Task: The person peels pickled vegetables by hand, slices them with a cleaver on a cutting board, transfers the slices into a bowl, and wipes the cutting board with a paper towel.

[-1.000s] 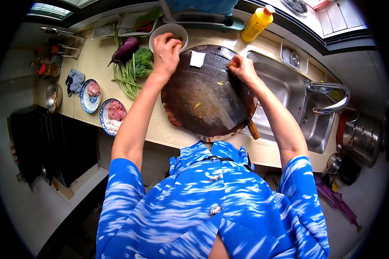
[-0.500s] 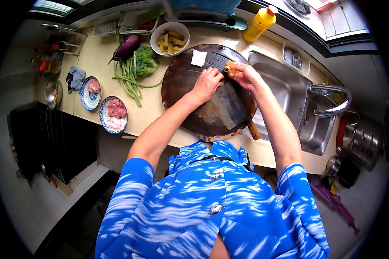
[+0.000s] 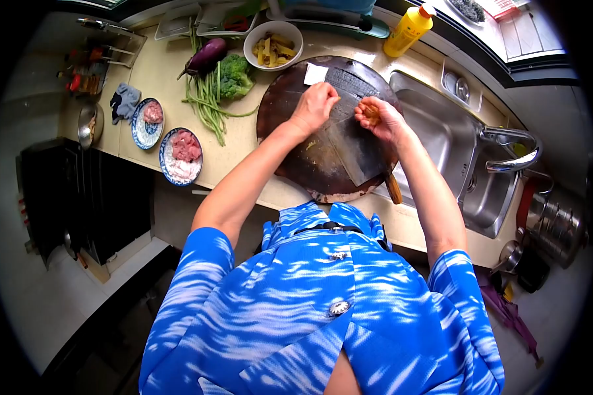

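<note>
Over the round dark cutting board (image 3: 290, 155), my left hand (image 3: 315, 107) is closed in a pinch; a small yellowish bit seems to show at its fingertips. Beside it, palm turned up and fingers curled, my right hand (image 3: 382, 118) holds some orange-brown food (image 3: 371, 114). A cleaver (image 3: 356, 150) lies flat on the board below both hands, its wooden handle (image 3: 393, 189) over the right edge. A white square (image 3: 315, 74) lies near the board's top. Beyond the board stands a white bowl (image 3: 298, 54) with yellowish-brown pieces (image 3: 273, 51).
Left of the board are broccoli (image 3: 233, 78), green beans (image 3: 207, 108), an eggplant (image 3: 206, 55) and two patterned plates (image 3: 163, 160) of raw meat. At the right is a steel sink (image 3: 435, 131) with a faucet (image 3: 514, 161). A yellow bottle (image 3: 408, 31) stands behind.
My left hand has come from the white bowl to over the board, beside my right hand. The right palm has turned up, showing the food in it. The view has shifted slightly.
</note>
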Tool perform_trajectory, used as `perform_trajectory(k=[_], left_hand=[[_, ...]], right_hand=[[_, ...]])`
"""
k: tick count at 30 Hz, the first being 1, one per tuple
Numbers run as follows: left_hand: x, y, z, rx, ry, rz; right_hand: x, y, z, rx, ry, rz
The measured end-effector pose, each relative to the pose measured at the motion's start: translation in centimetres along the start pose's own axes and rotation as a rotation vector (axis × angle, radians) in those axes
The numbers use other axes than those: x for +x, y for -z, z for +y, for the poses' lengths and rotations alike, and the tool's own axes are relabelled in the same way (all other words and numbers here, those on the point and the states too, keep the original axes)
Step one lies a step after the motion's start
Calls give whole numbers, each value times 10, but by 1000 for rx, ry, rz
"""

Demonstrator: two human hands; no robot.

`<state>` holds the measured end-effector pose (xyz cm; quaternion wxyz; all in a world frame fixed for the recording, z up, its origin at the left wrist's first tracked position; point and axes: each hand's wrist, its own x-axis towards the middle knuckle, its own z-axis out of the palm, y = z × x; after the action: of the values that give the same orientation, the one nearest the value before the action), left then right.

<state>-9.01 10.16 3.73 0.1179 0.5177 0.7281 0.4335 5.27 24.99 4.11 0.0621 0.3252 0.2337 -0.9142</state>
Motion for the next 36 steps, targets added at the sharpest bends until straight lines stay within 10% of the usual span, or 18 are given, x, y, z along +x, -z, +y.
perform_trajectory(k=[6,10,12,19,36], left_hand=[[-4,34,27,-62,-139,-271],[-24,36,27,-28,-164,-133],[-40,40,29,-111,173,-73],[-98,27,19,377,-10,-155],[-74,13,64,115,5,9]], right_hand=[[8,-30,20,-211,-13,-53],[14,-22,35,-227,35,-47],[10,-10,37,-180,38,-42],[-15,13,49,-189,63,18],[-16,-13,87,-253,16,65]])
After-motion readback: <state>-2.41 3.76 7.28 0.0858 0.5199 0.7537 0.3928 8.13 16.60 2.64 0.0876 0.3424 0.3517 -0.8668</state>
